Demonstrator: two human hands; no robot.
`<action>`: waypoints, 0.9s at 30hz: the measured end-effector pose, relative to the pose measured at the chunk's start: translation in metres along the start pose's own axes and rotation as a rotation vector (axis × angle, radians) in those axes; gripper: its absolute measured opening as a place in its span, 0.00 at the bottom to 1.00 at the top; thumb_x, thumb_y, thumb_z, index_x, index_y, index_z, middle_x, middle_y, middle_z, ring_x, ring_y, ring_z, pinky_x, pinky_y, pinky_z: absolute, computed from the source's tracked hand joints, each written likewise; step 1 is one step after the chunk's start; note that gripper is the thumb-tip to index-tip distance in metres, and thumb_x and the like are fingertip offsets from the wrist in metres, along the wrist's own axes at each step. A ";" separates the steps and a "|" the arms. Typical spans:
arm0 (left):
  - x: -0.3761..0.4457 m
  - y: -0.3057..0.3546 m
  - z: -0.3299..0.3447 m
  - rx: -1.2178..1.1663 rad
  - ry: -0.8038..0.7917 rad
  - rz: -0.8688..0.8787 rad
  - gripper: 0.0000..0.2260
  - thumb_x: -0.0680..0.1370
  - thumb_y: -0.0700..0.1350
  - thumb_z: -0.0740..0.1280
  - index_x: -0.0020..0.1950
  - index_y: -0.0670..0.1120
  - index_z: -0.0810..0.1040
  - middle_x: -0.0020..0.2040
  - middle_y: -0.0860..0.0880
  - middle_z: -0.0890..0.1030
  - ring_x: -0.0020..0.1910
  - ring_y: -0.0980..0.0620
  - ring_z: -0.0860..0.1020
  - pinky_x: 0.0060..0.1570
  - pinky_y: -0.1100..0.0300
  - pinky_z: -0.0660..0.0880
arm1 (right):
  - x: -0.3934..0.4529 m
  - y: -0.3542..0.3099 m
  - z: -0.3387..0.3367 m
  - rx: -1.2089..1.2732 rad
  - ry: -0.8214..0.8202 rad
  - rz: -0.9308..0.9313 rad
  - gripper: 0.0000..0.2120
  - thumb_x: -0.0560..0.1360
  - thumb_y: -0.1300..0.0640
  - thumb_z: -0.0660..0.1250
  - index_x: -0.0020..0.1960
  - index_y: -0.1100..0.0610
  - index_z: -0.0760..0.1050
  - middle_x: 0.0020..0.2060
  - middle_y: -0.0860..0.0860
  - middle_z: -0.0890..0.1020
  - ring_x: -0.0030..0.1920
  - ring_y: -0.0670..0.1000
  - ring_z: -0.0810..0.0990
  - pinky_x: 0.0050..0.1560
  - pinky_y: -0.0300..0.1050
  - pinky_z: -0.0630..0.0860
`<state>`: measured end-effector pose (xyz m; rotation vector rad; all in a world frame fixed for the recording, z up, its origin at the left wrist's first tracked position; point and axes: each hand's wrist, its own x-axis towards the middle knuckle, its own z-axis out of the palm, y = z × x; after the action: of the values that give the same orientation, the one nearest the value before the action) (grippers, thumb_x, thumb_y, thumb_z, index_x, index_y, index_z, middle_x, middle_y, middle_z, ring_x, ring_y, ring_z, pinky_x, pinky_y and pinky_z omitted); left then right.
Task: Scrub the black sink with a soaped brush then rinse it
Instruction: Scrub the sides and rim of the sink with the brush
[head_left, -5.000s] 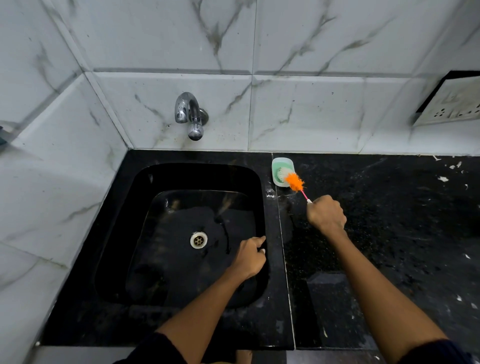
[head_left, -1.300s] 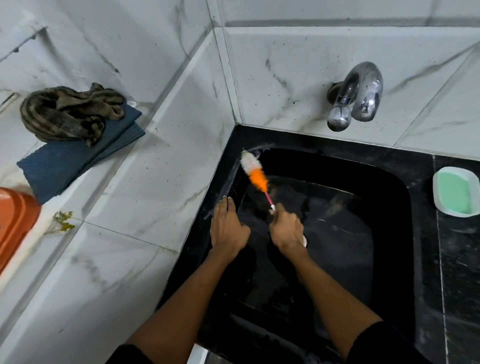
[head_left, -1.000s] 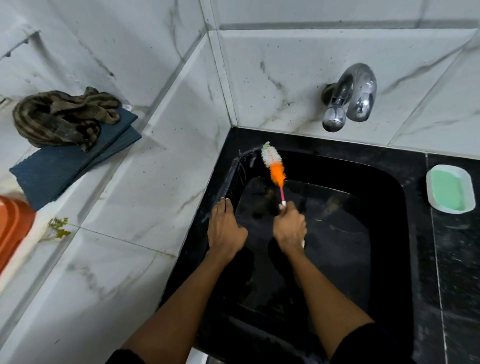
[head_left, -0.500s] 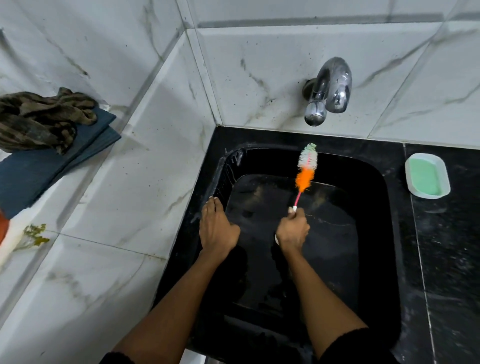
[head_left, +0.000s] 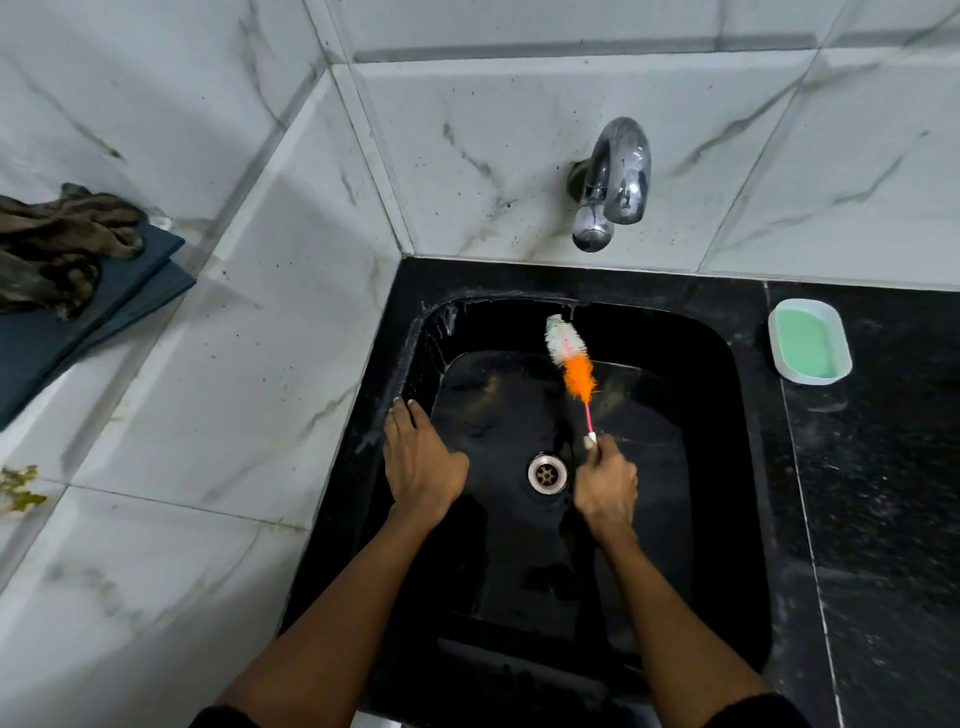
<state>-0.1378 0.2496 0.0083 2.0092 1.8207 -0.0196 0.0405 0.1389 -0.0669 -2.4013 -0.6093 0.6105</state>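
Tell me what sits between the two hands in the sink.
In the head view, the metal drain lies on the sink floor between the left hand, resting flat, and the right hand, which grips the brush.

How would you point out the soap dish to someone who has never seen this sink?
Start at the black sink under the tap. Go right onto the black counter; near the wall sits the soap dish. It is small, pale and rounded, filled with green soap, the only light thing there.
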 end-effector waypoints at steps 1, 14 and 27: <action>-0.001 0.001 0.001 -0.004 0.000 0.006 0.42 0.70 0.44 0.66 0.80 0.40 0.50 0.81 0.42 0.51 0.79 0.43 0.51 0.78 0.51 0.54 | -0.001 -0.006 0.003 0.004 -0.015 -0.043 0.11 0.82 0.49 0.55 0.53 0.53 0.73 0.42 0.61 0.80 0.46 0.64 0.77 0.44 0.54 0.74; -0.010 0.004 0.021 -0.155 -0.073 0.142 0.35 0.74 0.40 0.63 0.80 0.43 0.54 0.80 0.46 0.56 0.79 0.48 0.53 0.76 0.52 0.59 | 0.029 -0.040 0.008 0.182 0.062 0.159 0.12 0.81 0.51 0.54 0.54 0.55 0.74 0.44 0.60 0.79 0.44 0.62 0.76 0.42 0.52 0.73; -0.103 0.019 0.097 -0.256 -0.221 0.299 0.35 0.75 0.39 0.63 0.80 0.43 0.54 0.80 0.48 0.56 0.79 0.51 0.53 0.77 0.61 0.51 | 0.034 -0.024 -0.024 0.110 0.116 0.205 0.11 0.79 0.54 0.56 0.56 0.54 0.75 0.48 0.61 0.80 0.50 0.65 0.78 0.48 0.54 0.74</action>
<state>-0.1076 0.1199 -0.0444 1.9854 1.3051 0.0736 0.0741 0.1649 -0.0437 -2.3921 -0.2748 0.5688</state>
